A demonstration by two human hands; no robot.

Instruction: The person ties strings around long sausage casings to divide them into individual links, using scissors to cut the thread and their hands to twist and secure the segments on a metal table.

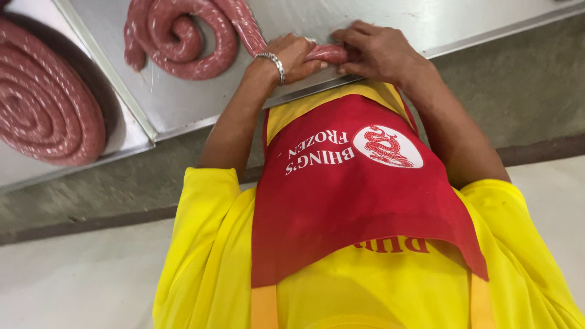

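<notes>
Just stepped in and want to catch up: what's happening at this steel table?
A person in a yellow shirt and red apron pinches a long raw sausage rope between both hands at the steel table's near edge. The left hand, wearing a silver bracelet, and the right hand grip the same stretch. Another coiled sausage lies to the side.

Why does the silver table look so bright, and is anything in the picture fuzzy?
Head view: soft light washes the steel table pale, with no hard glare; the coiled sausage and both hands, left hand and right hand, look fairly sharp; a dim shadow lies under the table edge; the yellow shirt close to the lens looks stretched.
</notes>
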